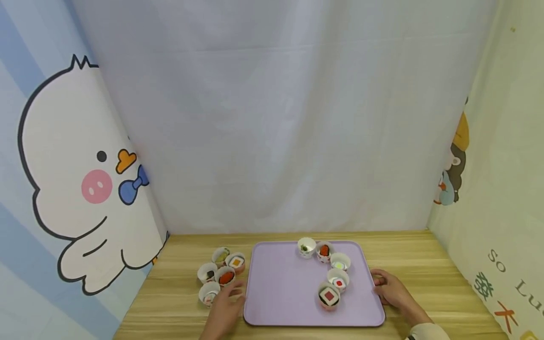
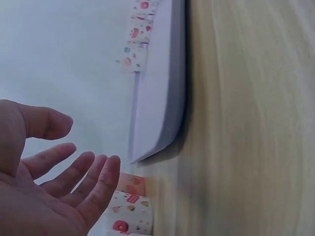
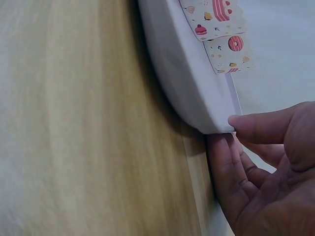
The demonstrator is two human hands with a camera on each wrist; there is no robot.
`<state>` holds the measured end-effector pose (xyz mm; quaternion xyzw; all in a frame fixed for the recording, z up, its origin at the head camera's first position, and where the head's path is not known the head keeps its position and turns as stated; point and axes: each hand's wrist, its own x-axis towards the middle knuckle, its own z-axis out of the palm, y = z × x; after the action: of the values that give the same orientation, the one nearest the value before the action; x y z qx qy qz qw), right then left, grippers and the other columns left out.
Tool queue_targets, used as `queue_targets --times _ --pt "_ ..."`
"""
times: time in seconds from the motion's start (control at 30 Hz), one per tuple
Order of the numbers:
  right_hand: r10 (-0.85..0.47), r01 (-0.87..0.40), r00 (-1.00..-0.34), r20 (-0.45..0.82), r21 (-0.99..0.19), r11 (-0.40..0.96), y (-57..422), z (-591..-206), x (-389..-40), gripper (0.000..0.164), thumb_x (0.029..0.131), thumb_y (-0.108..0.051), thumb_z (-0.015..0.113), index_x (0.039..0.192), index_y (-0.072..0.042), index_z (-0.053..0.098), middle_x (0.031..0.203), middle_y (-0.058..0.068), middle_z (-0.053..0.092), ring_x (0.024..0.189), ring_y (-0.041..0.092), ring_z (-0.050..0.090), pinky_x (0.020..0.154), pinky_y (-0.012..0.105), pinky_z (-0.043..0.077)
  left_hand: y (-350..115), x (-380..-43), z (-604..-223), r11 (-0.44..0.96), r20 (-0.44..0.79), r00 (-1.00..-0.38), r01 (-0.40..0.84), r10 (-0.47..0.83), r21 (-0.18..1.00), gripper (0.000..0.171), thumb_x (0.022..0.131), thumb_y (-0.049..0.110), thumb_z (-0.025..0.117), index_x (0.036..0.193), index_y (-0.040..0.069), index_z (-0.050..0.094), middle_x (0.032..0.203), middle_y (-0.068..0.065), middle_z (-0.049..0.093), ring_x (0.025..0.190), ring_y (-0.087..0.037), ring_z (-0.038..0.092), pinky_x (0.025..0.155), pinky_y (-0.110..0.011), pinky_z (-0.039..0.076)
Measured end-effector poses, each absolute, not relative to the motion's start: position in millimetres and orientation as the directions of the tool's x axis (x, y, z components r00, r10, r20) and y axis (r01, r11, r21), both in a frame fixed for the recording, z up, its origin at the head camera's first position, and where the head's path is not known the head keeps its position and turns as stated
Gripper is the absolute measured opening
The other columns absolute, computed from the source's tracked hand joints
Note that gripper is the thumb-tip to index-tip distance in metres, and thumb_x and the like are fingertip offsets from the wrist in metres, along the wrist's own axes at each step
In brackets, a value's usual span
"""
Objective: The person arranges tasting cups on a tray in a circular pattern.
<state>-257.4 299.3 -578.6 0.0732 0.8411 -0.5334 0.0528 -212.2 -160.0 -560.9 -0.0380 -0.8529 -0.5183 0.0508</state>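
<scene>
A lilac tray [image 1: 280, 283] lies on the wooden table with several small paper cups on its right half, among them a cup with a white-and-red square piece [image 1: 329, 296]. At the tray's right edge my right hand [image 1: 391, 290] pinches the rim, thumb on top and fingers beneath, as the right wrist view shows [image 3: 266, 162]. My left hand [image 1: 225, 309] is by the left edge, its fingers spread and loosely bent, holding nothing. In the left wrist view a gap separates that hand [image 2: 64, 182] from the tray [image 2: 167, 93].
Left of the tray several more filled paper cups stand close together, including a cup with an orange-red topping [image 1: 226, 277], right beside my left hand. A pale curtain [image 1: 276, 132] hangs behind the table [image 1: 170, 283], with printed cloths on both sides.
</scene>
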Motion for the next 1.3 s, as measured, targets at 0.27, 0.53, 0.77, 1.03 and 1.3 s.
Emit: queue_targets --times 0.27,0.53,0.77,1.03,1.3 --pt "0.064 0.184 -0.983 -0.174 -0.893 0.411 301 -584 -257 0.055 0.080 0.011 0.059 0.133 0.011 0.046 0.090 0.008 0.056 0.065 0.014 0.050 0.052 0.026 0.046 -171 -209 -546 0.460 0.316 -0.943 0.236 -0.106 0.856 0.038 0.083 -0.007 0.064 0.120 0.002 0.065 0.113 -0.016 0.069 0.095 -0.021 0.068 0.069 -0.021 0.053" --pt "0.061 0.190 -0.982 -0.181 -0.889 0.416 301 -584 -258 0.055 0.080 0.009 0.059 0.133 0.009 0.047 0.090 0.007 0.056 0.061 0.014 0.047 0.052 0.026 0.045 -190 -209 -545 0.510 0.371 -0.894 0.204 -0.250 0.836 0.039 0.084 -0.002 0.070 0.122 0.003 0.063 0.108 -0.014 0.069 0.098 -0.024 0.065 0.070 -0.020 0.055" --pt "0.056 0.193 -0.981 -0.187 -0.895 0.403 301 -586 -258 0.055 0.080 0.010 0.060 0.134 0.009 0.047 0.090 0.008 0.056 0.061 0.014 0.047 0.052 0.026 0.046 -205 -208 -545 0.602 0.369 -0.891 0.147 -0.264 0.785 0.041 0.085 0.003 0.070 0.125 0.004 0.061 0.117 -0.015 0.065 0.108 -0.031 0.060 0.082 -0.034 0.055" --pt "0.055 0.192 -0.981 -0.186 -0.888 0.417 302 -583 -257 0.055 0.080 0.009 0.059 0.134 0.009 0.046 0.091 0.008 0.056 0.064 0.015 0.048 0.053 0.027 0.046 -217 -210 -552 0.625 0.202 -0.952 0.015 -0.229 0.780 0.058 0.086 0.019 0.072 0.137 0.004 0.048 0.131 -0.023 0.051 0.121 -0.037 0.048 0.098 -0.053 0.042" --pt "0.043 0.181 -0.983 -0.180 -0.882 0.435 303 -580 -259 0.055 0.081 0.009 0.060 0.134 0.009 0.045 0.095 0.012 0.057 0.074 0.017 0.054 0.055 0.030 0.050 -226 -215 -564 0.629 0.122 -0.969 -0.042 -0.216 0.776 0.069 0.084 0.022 0.074 0.141 0.000 0.042 0.138 -0.027 0.046 0.129 -0.042 0.042 0.106 -0.058 0.037"
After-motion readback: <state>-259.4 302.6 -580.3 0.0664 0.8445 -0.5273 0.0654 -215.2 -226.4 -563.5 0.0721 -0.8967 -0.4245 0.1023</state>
